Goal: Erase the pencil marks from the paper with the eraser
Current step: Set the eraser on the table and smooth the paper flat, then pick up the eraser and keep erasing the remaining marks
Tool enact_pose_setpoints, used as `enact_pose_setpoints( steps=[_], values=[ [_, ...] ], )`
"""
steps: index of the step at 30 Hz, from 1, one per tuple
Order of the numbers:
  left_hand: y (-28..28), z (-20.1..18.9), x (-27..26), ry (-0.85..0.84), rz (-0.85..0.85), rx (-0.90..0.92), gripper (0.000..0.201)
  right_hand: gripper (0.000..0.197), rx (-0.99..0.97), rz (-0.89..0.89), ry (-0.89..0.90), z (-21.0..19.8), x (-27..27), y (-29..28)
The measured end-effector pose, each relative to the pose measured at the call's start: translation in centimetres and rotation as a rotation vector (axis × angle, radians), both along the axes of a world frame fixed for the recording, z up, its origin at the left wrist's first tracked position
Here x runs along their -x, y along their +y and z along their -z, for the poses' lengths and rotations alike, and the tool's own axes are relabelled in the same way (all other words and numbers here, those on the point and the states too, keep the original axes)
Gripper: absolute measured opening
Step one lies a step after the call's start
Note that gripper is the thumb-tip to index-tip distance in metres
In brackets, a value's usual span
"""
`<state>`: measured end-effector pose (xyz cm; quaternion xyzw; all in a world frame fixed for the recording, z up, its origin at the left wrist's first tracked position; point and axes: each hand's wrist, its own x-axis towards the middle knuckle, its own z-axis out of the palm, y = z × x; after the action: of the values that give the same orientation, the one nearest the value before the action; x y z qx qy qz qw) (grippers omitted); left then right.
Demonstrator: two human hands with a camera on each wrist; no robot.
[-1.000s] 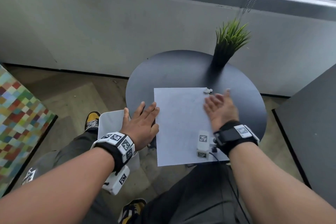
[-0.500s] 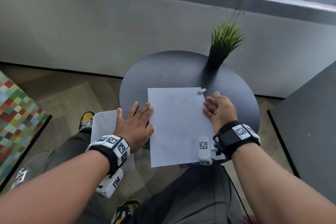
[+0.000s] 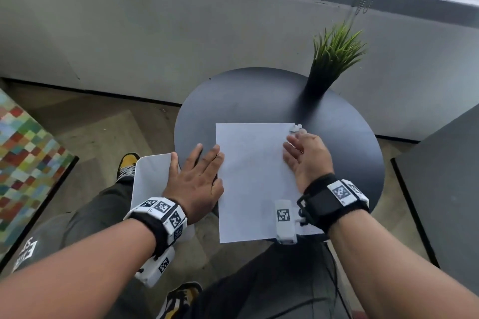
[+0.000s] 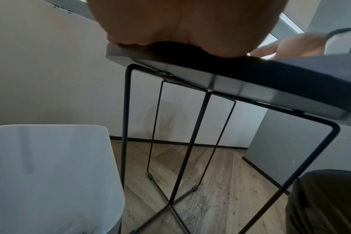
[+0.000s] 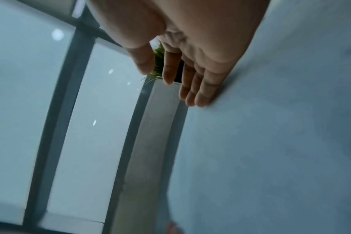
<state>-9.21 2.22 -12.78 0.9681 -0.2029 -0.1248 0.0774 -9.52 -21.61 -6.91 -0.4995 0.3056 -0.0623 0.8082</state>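
Head view shows a white paper (image 3: 255, 181) lying on the round black bench (image 3: 259, 96), its near edge hanging past the bench's near edge. The left hand (image 3: 195, 184) lies flat at the bench's left edge, fingers (image 3: 207, 155) straight and slightly spread, their tips touching the paper's left margin. The right hand (image 3: 308, 158) rests edge-on along the paper's right side, fingers straight and close together, holding nothing. A small white eraser (image 3: 296, 127) sits at the paper's far right corner, just beyond the right fingertips; whether they touch it is unclear. Any pencil marks are too faint to make out. A potted grass plant (image 3: 333, 52) stands at the bench's far right edge. A white bin (image 4: 50, 174) stands on the floor beside the bench's left edge.
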Motion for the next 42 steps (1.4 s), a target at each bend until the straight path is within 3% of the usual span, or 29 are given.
enact_pose_setpoints(
  steps=[2,5,6,7,10,13,15,17,21,24,30,35,42],
  values=[
    [0.0,0.1,0.0,-0.004,-0.001,-0.001,0.073,0.022,-0.074,-0.115,0.018,-0.1,-0.2,1.0],
    [0.0,0.2,-0.1,-0.01,0.003,-0.021,0.082,0.046,-0.177,-0.643,0.14,0.6,1.3,4.5],
    [0.0,0.2,-0.1,-0.011,0.005,-0.024,0.083,0.051,-0.181,-0.686,0.148,1.1,1.4,5.0],
    [0.0,0.1,0.0,-0.009,0.005,-0.022,0.083,0.052,-0.198,-0.644,0.133,1.4,1.1,4.7],
    [0.0,0.0,0.0,0.002,0.006,-0.018,0.083,0.04,-0.16,-0.277,0.082,1.7,-1.6,0.6],
    [0.1,-0.1,0.0,0.015,0.011,-0.03,0.081,0.014,0.143,-0.066,0.049,0.7,-3.6,-4.3],
    [0.1,-0.1,0.0,0.019,0.016,-0.036,0.081,0.008,0.381,-0.065,0.077,0.6,-4.6,-7.0],
    [0.1,-0.1,-0.1,0.023,0.019,-0.038,0.08,0.019,0.664,-0.209,0.124,0.5,-5.4,-8.6],
    [0.2,-0.1,-0.2,0.036,0.032,-0.038,0.079,0.041,1.411,-0.677,0.253,1.5,-6.7,-9.0],
    [0.3,-0.2,-0.2,0.041,0.033,-0.022,0.079,0.039,1.686,-0.807,0.295,2.2,-7.2,-8.5],
    [0.3,-0.5,-0.2,0.049,0.02,-0.014,0.073,0.013,1.699,-0.763,0.395,1.3,-6.8,-8.7],
    [0.3,-0.9,-0.2,0.069,0.018,0.011,0.066,0.014,1.613,-0.671,0.344,-0.2,-4.1,-8.6],
    [-1.1,-2.8,-0.6,0.067,0.021,-0.025,0.058,0.006,1.352,-0.863,0.19,-1.6,0.1,-3.7]
  ],
)
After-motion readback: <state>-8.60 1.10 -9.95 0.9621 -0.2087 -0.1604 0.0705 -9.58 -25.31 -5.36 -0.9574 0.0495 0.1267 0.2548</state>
